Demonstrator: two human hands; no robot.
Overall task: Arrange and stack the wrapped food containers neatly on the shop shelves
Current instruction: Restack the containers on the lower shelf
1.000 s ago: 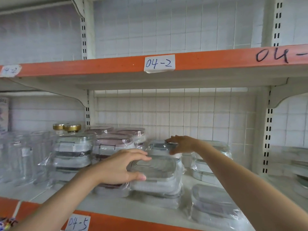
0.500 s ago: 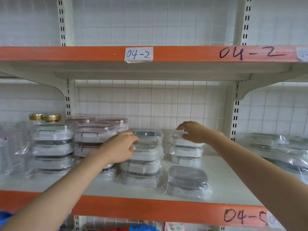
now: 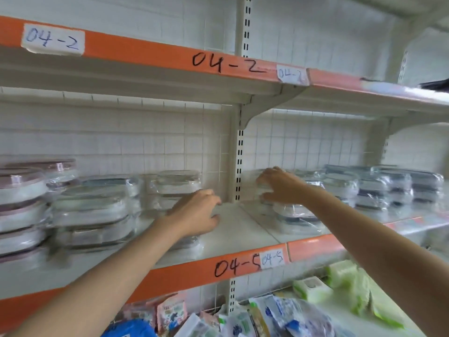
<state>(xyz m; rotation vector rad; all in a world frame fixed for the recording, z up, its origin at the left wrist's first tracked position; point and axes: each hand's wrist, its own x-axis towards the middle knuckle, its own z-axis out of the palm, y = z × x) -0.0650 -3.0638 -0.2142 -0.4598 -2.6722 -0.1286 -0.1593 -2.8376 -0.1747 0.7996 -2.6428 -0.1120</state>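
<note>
Reaching across the middle shelf (image 3: 243,229), both bare arms are up at the wrapped food containers. The left hand (image 3: 196,212) hovers low over the shelf board, fingers curled loosely, just in front of a short stack of wrapped containers (image 3: 178,184) standing at the back beside the slotted upright (image 3: 239,161); whether that grip touches anything cannot be told, the frame is too smeared. On the other side of that upright, the right hand (image 3: 279,184) has its fingers and thumb spread round a clear wrapped container (image 3: 295,212) on top of a pile in the next bay. It looks like a hold on the wrap, though blur hides the fingertips.

Far left, taller stacks with pinkish lids (image 3: 21,205) stand next to a grey-lidded stack (image 3: 92,210), all on the same shelf. To the right, more wrapped containers with dark blue lids (image 3: 388,188) line the back of the neighbouring bay. Orange shelf edges carry handwritten marks: "04-2" on the upper edge (image 3: 226,63) and "04-5" on the lower edge (image 3: 237,266), each with a paper label beside it. Below, a jumble of packaged goods (image 3: 279,317) and pale green packs (image 3: 349,288) fills the bottom shelf.
</note>
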